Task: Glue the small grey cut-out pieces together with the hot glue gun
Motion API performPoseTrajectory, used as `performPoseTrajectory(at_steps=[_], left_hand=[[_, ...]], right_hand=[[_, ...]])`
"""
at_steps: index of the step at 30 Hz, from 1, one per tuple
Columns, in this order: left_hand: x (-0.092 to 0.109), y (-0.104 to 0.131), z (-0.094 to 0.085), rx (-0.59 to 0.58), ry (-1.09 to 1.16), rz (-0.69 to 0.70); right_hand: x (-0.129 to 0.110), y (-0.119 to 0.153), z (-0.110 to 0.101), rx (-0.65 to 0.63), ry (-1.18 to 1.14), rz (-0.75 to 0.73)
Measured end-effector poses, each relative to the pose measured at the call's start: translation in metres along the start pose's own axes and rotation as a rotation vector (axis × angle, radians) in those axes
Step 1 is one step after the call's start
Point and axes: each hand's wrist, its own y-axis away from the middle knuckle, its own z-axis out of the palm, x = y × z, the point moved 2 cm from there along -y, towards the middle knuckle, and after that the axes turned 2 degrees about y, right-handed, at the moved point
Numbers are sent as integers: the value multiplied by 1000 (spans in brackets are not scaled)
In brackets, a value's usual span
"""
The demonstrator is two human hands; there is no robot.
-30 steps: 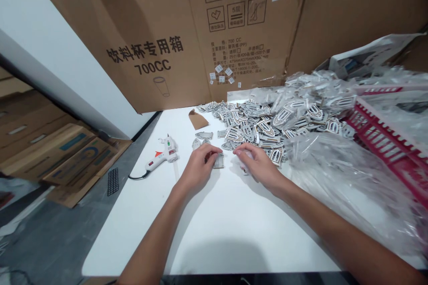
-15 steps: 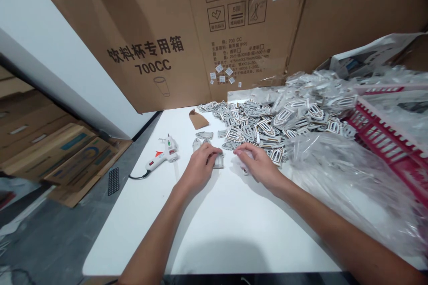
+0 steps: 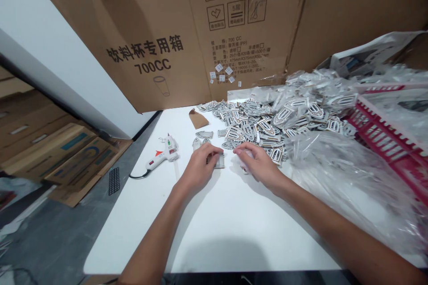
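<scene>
My left hand (image 3: 200,164) is closed with curled fingers on a small flat grey piece (image 3: 220,161), which lies at the tabletop; its squared end shows past the fingertips. A short gap to the right, my right hand (image 3: 257,164) has its thumb and fingers closed round something small and whitish, mostly hidden under the palm. Just beyond the left hand lie a loose grey arch-shaped piece (image 3: 203,134) and a few like it. Behind both hands spreads a heap of grey and white arch-shaped pieces (image 3: 249,129) with dark stripes, some in clear wrapping.
A white hot glue gun (image 3: 162,156) lies on the left of the white table (image 3: 214,236), its cord over the edge. A brown scrap (image 3: 198,119) lies behind. Clear plastic bags (image 3: 344,182) and a magenta basket (image 3: 388,138) stand right. A large carton (image 3: 150,22) walls the back.
Both hands stay almost where they were, with the same grip. The camera view has shifted very slightly.
</scene>
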Motion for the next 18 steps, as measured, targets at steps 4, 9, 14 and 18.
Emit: performPoseTrajectory(at_steps=[4,9,14,18], left_hand=[[1,1,1,-6,-35,31],[3,1,-1,33,-159,71],[1,0,-3,47,-358,81],[-5,-1,-10,88,-538,28]], right_hand=[[3,-2,0,5,-7,-30],[0,0,1,3,-5,3],[-2,1,1,8,-7,13],[0,0,0,27,-11,27]])
